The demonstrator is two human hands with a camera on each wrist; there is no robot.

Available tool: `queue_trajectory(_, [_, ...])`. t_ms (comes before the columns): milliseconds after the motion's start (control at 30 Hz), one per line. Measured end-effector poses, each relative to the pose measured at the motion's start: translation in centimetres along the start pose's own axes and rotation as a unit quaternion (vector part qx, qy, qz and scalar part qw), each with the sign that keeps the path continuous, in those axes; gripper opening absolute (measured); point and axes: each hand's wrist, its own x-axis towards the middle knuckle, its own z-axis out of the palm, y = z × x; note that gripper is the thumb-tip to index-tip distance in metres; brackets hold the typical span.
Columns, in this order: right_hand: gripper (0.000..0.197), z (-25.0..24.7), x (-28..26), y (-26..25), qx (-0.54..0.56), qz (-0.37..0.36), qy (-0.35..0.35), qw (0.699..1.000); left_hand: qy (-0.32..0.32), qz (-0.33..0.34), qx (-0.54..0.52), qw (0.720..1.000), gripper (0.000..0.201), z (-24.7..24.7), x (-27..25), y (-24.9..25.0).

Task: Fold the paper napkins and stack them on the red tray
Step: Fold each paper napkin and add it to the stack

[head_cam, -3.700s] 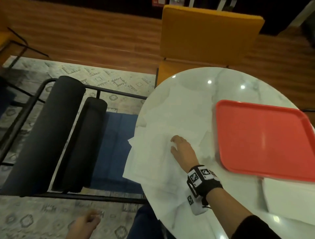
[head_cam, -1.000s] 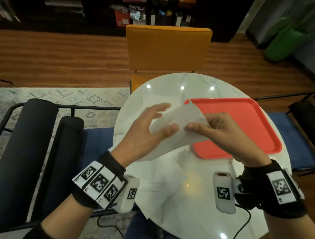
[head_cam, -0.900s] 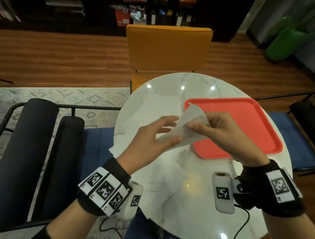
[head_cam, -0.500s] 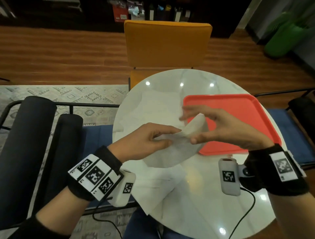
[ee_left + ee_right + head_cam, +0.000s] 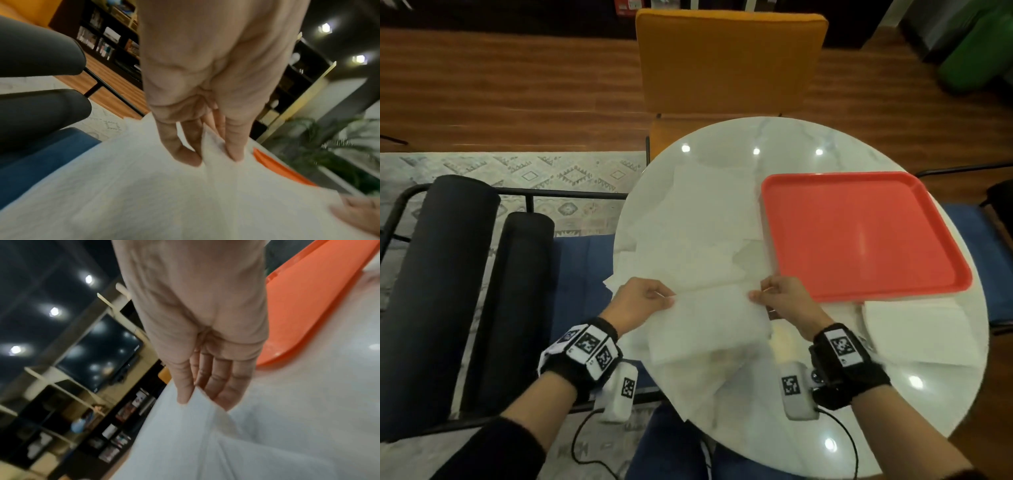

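Between my two hands I hold a white paper napkin stretched above the near part of the round marble table. My left hand pinches its far left corner; in the left wrist view the napkin sits between thumb and fingers. My right hand pinches the far right corner, also seen as the napkin under my thumb in the right wrist view. The red tray lies to the right with nothing on it. More loose napkins lie spread on the table's left half.
An orange chair stands behind the table. A black-framed chair with dark bolsters and a blue seat is at the left. Another white sheet lies just in front of the tray. Cables hang from my wrist cameras.
My hands have moved apart and toward me, drawing the napkin out flat between them; a second ago they held it bunched together in front of the tray.
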Motion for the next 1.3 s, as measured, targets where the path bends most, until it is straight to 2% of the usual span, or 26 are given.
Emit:
queue_trajectory(67, [0.024, 1.0, 0.9, 0.7, -0.064, 0.001, 0.027, 0.998, 0.048, 0.005, 0.066, 0.997, 0.016, 1.1, 0.8, -1.0])
queue_trajectory(133, [0.032, 1.4, 0.9, 0.8, -0.191, -0.022, 0.075, 0.978, 0.127, 0.047, 0.166, 0.977, 0.029, 1.8, 0.8, -1.5])
queue_trajectory(200, [0.036, 2.3, 0.3, 0.7, -0.270, -0.095, 0.157, 0.945, 0.196, 0.114, 0.235, 0.945, 0.038, 2.6, 0.1, -1.8])
queue_trajectory(267, [0.041, 4.8, -0.2, 0.5, -0.309, -0.186, 0.192, 0.913, 0.198, 0.139, 0.282, 0.928, 0.049, 4.2, -0.4, -2.6])
queue_trajectory(300, [0.045, 6.5, -0.3, 0.6, -0.333, -0.215, 0.162, 0.903, 0.185, 0.139, 0.323, 0.918, 0.055, 5.3, -0.5, -3.1])
queue_trajectory(367, [0.053, 10.1, -0.5, 1.1, -0.378, -0.234, 0.035, 0.895, 0.145, 0.131, 0.395, 0.898, 0.067, 7.1, -0.3, -4.9])
queue_trajectory(433, [0.057, 12.7, -0.4, 2.0, -0.422, -0.244, -0.066, 0.871, 0.107, 0.118, 0.445, 0.881, 0.078, 8.1, 0.0, -6.6])
queue_trajectory(533, [0.061, 13.2, 0.4, 3.7, -0.452, -0.244, -0.084, 0.854, 0.107, 0.109, 0.448, 0.881, 0.074, 8.5, 0.4, -8.0])
queue_trajectory(633, [0.063, 11.0, 1.2, 4.9, -0.477, -0.217, -0.039, 0.851, 0.092, 0.087, 0.431, 0.894, 0.083, 8.4, 0.4, -8.2])
queue_trajectory(733, [0.059, 8.2, 1.3, 6.2, -0.476, -0.167, 0.013, 0.863, 0.098, 0.089, 0.420, 0.898, 0.087, 8.5, 0.5, -8.3])
queue_trajectory(867, [0.060, 6.1, 0.9, 7.1, -0.466, -0.117, 0.035, 0.876, 0.096, 0.084, 0.409, 0.903, 0.086, 8.5, 0.6, -8.3])
queue_trajectory(933, [0.061, 6.1, 0.9, 6.9, -0.462, -0.111, 0.035, 0.879, 0.108, 0.089, 0.425, 0.894, 0.085, 8.3, 0.5, -7.7])
queue_trajectory(1000, [0.060, 6.3, 0.9, 6.6, -0.461, -0.103, 0.031, 0.881, 0.134, 0.099, 0.431, 0.887, 0.078, 7.6, 0.5, -6.6])
queue_trajectory(1100, [0.058, 6.2, 0.8, 6.3, -0.464, -0.096, 0.018, 0.880, 0.201, 0.145, 0.453, 0.856, 0.050, 6.4, 1.0, -4.8])
queue_trajectory(1133, [0.058, 6.1, 0.7, 6.1, -0.467, -0.094, 0.012, 0.879, 0.209, 0.144, 0.450, 0.856, 0.046, 5.9, 1.3, -4.1])
queue_trajectory(1233, [0.059, 5.6, 0.6, 5.1, -0.475, -0.092, -0.014, 0.875, 0.151, 0.058, 0.418, 0.894, 0.046, 4.7, 2.2, -2.2])
queue_trajectory(1300, [0.061, 5.0, 0.4, 4.0, -0.476, -0.094, -0.036, 0.873, 0.134, 0.028, 0.406, 0.903, 0.038, 4.4, 2.3, -1.2])
